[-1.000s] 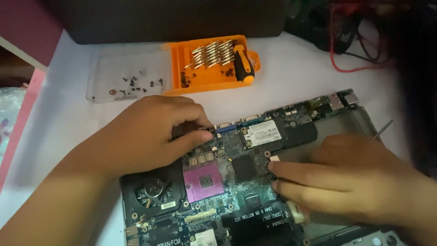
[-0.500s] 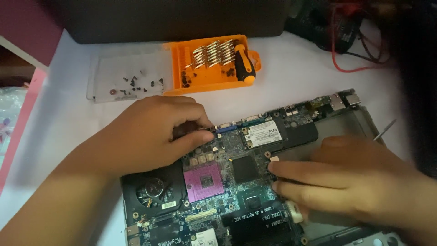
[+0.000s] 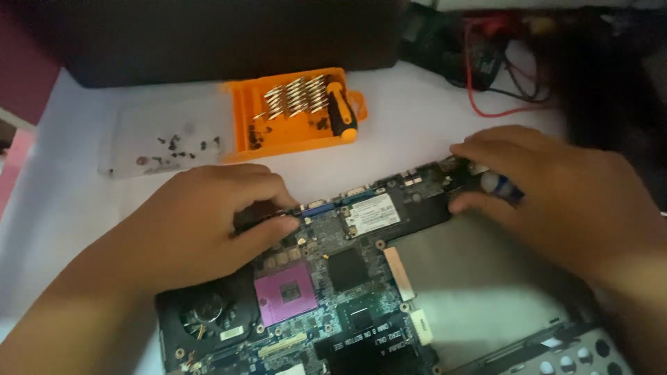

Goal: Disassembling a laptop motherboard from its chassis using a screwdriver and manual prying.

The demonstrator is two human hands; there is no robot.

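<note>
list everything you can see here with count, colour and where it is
laptop circuit board: one, dark blue-green, centre foreground on the white table
square processor socket: one, pink, left part of the board
round cooling fan: one, black, left end of the board
small plug-in card: one, white label, upper middle of the board
grey metal laptop base: one, right of the board, partly under it
orange plastic screwdriver bit case: one, open, behind the board
clear plastic lid: one, left of the orange case, with small dark screws on it
red wire: one, upper right
white table: one, beneath everything
left hand: one, on the board's upper left edge
right hand: one, at the board's upper right corner
</note>
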